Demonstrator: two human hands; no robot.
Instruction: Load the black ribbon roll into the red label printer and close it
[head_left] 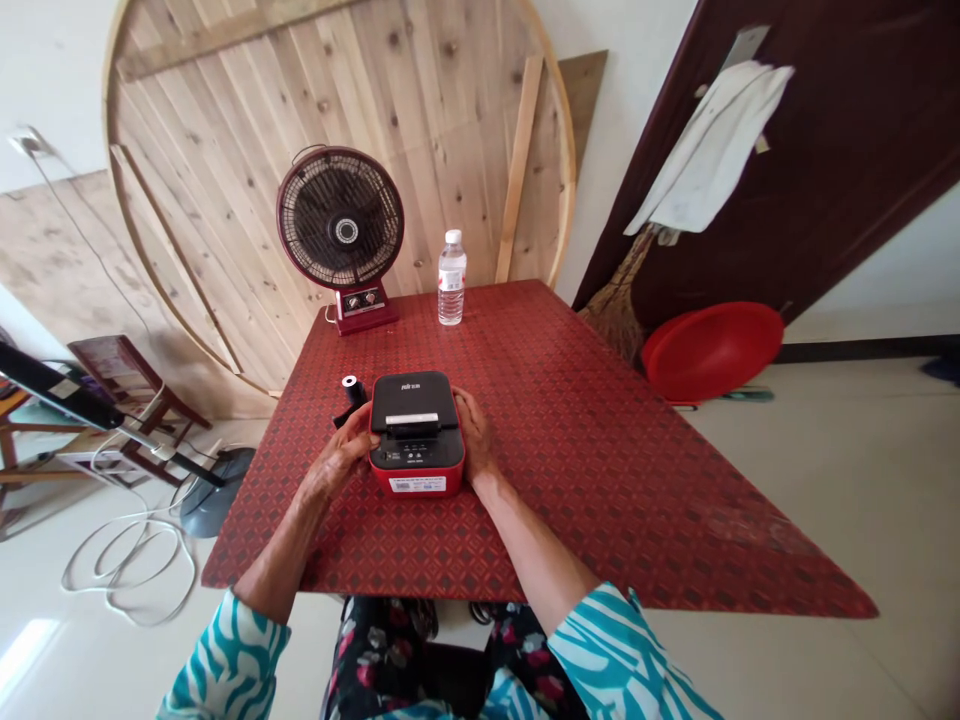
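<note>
A black and red receipt printer [420, 400] lies on the patterned red table [570, 450], with a strip of white paper showing at its slot and a white label on its front. My left hand [345, 455] grips its left side, thumb near the front top corner. Against the right side is my right hand [476, 435], fingers along the edge and partly hidden behind the casing. Just beyond my left hand stands a small paper roll [349, 384] with a dark outer side; a black piece next to it is partly covered by my fingers.
A dark red fan [341, 225] and a water bottle [451, 280] stand at the table's far edge, before a round wooden panel [435, 130]. On the floor are a red basin [712, 350] at right and a coiled white cable [124, 560] at left.
</note>
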